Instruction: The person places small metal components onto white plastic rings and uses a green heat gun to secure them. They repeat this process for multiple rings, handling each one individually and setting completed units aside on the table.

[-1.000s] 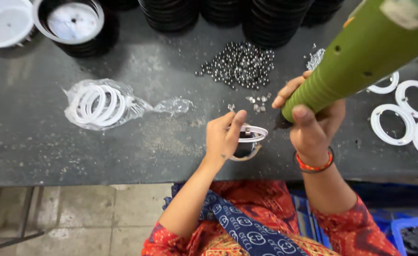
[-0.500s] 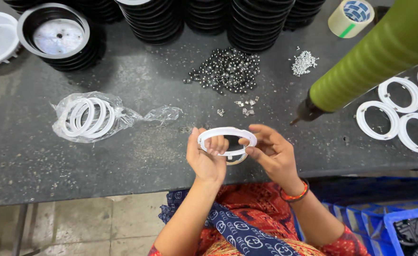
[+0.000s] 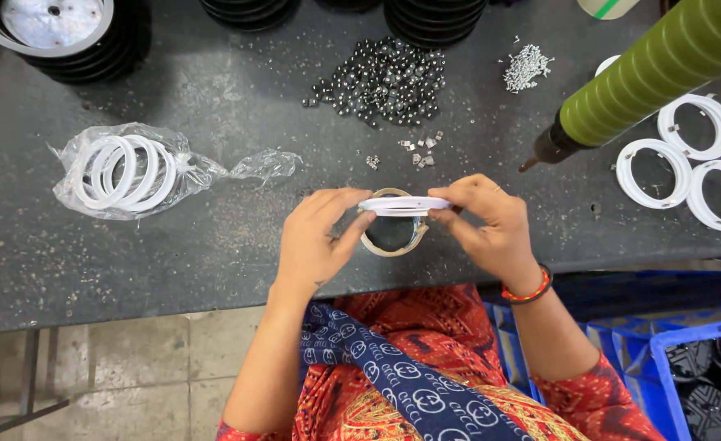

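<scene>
One head-worn camera looks steeply down from close above. The dark grey speckled workbench (image 3: pixel 213 245) fills the upper frame. Tiled floor shows lower left.

— What differs from a second ago?

— The right hand (image 3: pixel 491 224) no longer grips the green ribbed tool (image 3: pixel 646 77); that tool now hangs free above the table, apart from both hands.

— And the ring?

— The white ring (image 3: pixel 404 204), then pinched by the left hand (image 3: pixel 319 237) alone, is now held between both hands. Half a second ago it faces the camera as an open oval; now it is tilted edge-on, a thin strip over the tape roll (image 3: pixel 390 237).
</scene>
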